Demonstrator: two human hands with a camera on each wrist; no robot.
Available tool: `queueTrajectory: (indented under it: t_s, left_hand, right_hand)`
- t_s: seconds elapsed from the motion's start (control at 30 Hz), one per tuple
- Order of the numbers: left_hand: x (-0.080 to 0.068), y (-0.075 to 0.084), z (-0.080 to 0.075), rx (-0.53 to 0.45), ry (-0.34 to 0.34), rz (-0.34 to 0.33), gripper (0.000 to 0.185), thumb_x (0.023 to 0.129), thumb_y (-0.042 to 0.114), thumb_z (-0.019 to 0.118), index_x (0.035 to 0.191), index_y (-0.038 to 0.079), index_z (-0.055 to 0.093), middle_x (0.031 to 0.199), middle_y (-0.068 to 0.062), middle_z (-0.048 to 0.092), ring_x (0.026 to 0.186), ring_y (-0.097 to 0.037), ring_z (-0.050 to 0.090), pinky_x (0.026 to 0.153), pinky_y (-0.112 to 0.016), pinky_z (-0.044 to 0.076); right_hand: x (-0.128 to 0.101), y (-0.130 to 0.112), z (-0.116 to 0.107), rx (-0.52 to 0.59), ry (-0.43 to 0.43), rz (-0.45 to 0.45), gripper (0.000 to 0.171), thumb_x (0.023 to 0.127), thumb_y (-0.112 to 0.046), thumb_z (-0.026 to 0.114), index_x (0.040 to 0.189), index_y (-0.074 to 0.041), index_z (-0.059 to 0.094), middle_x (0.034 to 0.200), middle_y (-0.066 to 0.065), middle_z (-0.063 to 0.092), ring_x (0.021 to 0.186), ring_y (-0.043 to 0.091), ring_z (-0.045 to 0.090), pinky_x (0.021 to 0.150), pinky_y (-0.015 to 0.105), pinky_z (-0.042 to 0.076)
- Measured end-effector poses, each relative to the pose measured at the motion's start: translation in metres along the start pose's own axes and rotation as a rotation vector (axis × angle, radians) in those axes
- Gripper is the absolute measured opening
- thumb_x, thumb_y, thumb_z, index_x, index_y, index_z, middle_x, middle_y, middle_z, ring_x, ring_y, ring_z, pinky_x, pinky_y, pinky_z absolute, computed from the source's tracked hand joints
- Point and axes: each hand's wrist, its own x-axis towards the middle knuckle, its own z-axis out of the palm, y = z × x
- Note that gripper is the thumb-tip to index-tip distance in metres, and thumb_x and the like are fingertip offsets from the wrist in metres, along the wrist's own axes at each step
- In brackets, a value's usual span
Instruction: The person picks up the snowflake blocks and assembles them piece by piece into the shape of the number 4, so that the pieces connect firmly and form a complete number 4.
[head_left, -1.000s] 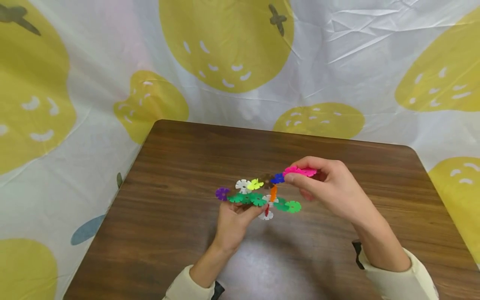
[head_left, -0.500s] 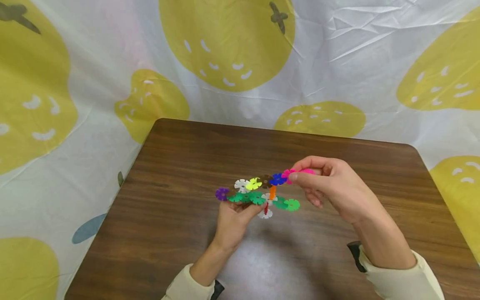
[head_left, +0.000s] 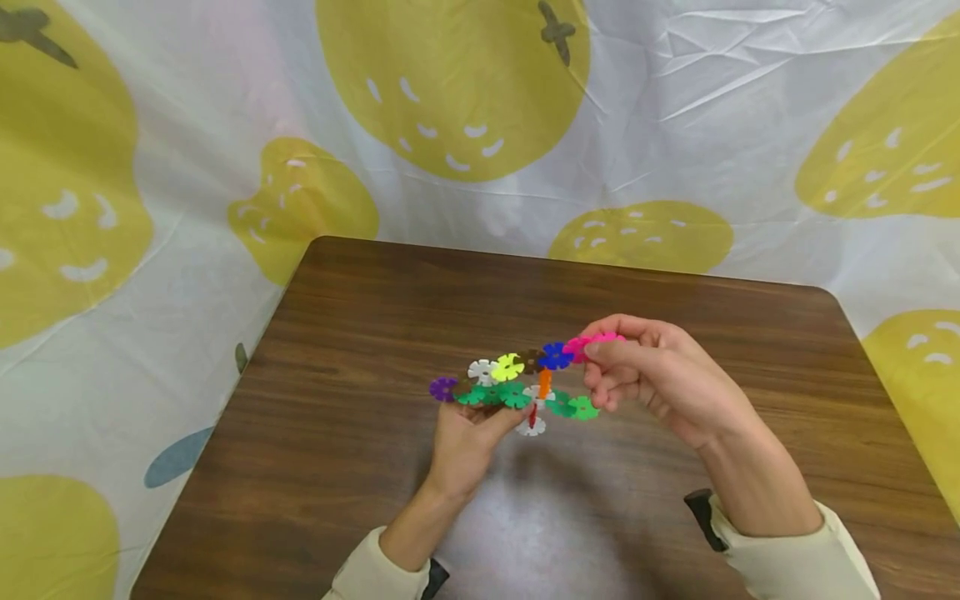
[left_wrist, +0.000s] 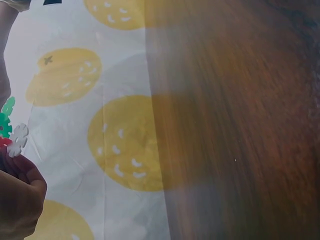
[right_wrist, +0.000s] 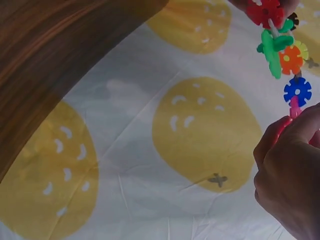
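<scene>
With the left hand (head_left: 468,433) gripping the cluster of colourful slotted plastic discs (head_left: 517,387), the right hand (head_left: 660,379) pinched the pink plastic disc (head_left: 592,342), best pushed straight into its slot.

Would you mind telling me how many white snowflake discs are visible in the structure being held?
3: one white disc upper left beside the yellow, one at the centre behind the orange piece, one at the bottom. Others may be hidden by fingers.
</scene>
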Motion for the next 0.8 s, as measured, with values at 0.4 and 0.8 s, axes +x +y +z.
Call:
queueTrajectory:
  t_s: [0.4, 0.8]
  left_hand:
    - [0.0, -0.001, -0.0023, -0.017, -0.013, 0.024, 0.038, 0.08, -0.013, 0.074, 0.11, 0.011, 0.073, 0.102, 0.004, 0.078, 0.095, -0.012, 0.073, 0.086, -0.028, 0.061]
    - [-0.001, 0.0017, -0.001, -0.028, -0.016, 0.022, 0.041, 0.082, -0.013, 0.074, 0.103, 0.022, 0.075, 0.1, 0.007, 0.077, 0.094, -0.01, 0.073, 0.086, -0.028, 0.061]
  right_hand:
    - [0.0, 0.0031, -0.0036, 0.084, -0.121, 0.016, 0.008, 0.105, -0.004, 0.053, 0.107, -0.003, 0.06, 0.078, 0.0, 0.072, 0.064, 0.013, 0.073, 0.061, 0.022, 0.06]
    - [-0.0029, 0.0016, -0.0075, 0.117, -0.139, 0.071, 0.012, 0.104, -0.003, 0.053, 0.114, -0.001, 0.06, 0.082, 0.005, 0.075, 0.07, 0.017, 0.076, 0.065, 0.026, 0.063]
